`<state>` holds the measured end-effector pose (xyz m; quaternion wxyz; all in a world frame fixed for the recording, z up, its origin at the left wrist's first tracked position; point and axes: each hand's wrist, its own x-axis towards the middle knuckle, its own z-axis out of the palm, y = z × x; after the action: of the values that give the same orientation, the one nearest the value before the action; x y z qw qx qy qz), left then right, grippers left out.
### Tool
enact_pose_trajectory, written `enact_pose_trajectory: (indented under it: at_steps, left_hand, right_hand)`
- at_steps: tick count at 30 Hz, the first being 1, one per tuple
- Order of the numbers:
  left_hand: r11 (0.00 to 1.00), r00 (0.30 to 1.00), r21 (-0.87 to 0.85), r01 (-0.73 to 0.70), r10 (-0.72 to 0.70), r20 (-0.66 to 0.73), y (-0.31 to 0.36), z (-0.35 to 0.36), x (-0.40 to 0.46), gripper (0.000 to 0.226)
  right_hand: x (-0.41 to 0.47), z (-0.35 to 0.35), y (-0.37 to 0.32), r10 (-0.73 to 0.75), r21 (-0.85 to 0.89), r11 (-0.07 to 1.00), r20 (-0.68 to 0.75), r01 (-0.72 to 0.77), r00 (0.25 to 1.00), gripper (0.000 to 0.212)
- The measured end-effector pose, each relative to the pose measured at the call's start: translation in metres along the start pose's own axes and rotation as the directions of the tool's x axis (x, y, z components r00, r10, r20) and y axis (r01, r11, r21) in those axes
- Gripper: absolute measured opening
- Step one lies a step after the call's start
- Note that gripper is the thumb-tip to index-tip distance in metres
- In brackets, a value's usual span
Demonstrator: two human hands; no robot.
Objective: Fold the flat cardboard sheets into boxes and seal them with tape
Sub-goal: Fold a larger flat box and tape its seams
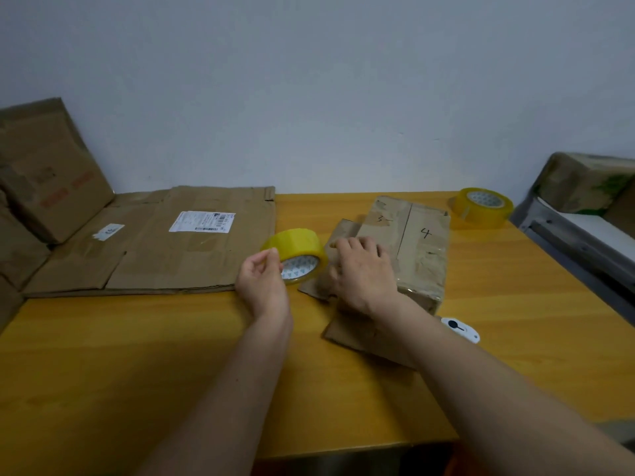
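Soft, even, dimmish light; faint shadows; slight overall blur; wide-angle bending at the edges; corners darken.

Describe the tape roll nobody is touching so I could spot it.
Look to the far right corner of the yellow table, near the wall. The spare tape roll lies flat beyond the small box. Unlike the other roll, held by the left hand, it lies alone.

My forearms are bare, no sleeves reaching them; my left hand (262,280) and right hand (364,271) wear no gloves, rings or watch.
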<state>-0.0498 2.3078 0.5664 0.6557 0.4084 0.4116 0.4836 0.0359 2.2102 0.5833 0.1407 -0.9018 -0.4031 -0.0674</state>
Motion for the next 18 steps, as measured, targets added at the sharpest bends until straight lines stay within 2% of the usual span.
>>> enact_pose_trajectory:
  at_steps: [2,3,5,7,9,11,13,14,16,18]
  left_hand:
    - [0.994,0.999,0.103,-0.045,0.046,-0.005,0.003,-0.004,0.003,0.007]
    - [0.98,0.996,0.175,-0.093,0.092,0.013,0.005,-0.006,0.004,0.008]
    - [0.934,0.98,0.297,-0.197,0.194,0.038,0.009,-0.01,0.002,0.007]
    - [0.88,0.954,0.373,-0.293,0.295,0.053,0.016,-0.014,-0.006,0.007]
    - [0.799,0.901,0.427,-0.424,0.42,0.11,0.023,-0.018,-0.014,0.008]
    - [0.715,0.839,0.444,-0.54,0.496,0.222,0.032,-0.021,-0.023,0.008]
    - [0.643,0.782,0.446,-0.623,0.513,0.354,0.044,-0.024,-0.035,0.008]
    - [0.605,0.754,0.45,-0.657,0.515,0.408,0.049,-0.025,-0.041,0.009]
    - [0.538,0.692,0.436,-0.721,0.526,0.494,0.053,-0.028,-0.055,0.011]
    - [0.544,0.664,0.4,-0.738,0.479,0.574,0.049,-0.03,-0.07,0.01]
  right_hand:
    - [-0.013,-0.02,0.018,-0.038,0.304,0.952,0.003,0.035,0.999,0.054]
    - [-0.021,-0.027,0.032,-0.02,0.36,0.932,-0.054,0.038,0.998,0.057]
    - [-0.045,-0.036,0.06,0.095,0.296,0.953,-0.091,-0.064,0.991,0.063]
    - [-0.067,-0.036,0.074,0.245,0.208,0.948,-0.001,-0.239,0.97,0.074]
    - [-0.077,-0.029,0.074,0.28,0.177,0.944,0.013,-0.277,0.96,0.078]
    - [-0.074,-0.025,0.066,0.241,0.333,0.917,-0.022,-0.22,0.97,0.077]
    - [-0.067,-0.029,0.061,0.231,0.585,0.793,-0.034,-0.168,0.972,0.069]
    - [-0.065,-0.03,0.063,0.243,0.644,0.75,-0.055,-0.152,0.968,0.06]
    - [-0.065,-0.03,0.079,0.3,0.536,0.817,-0.081,-0.213,0.95,0.043]
    - [-0.074,-0.024,0.105,0.392,0.303,0.876,0.01,-0.377,0.92,0.037]
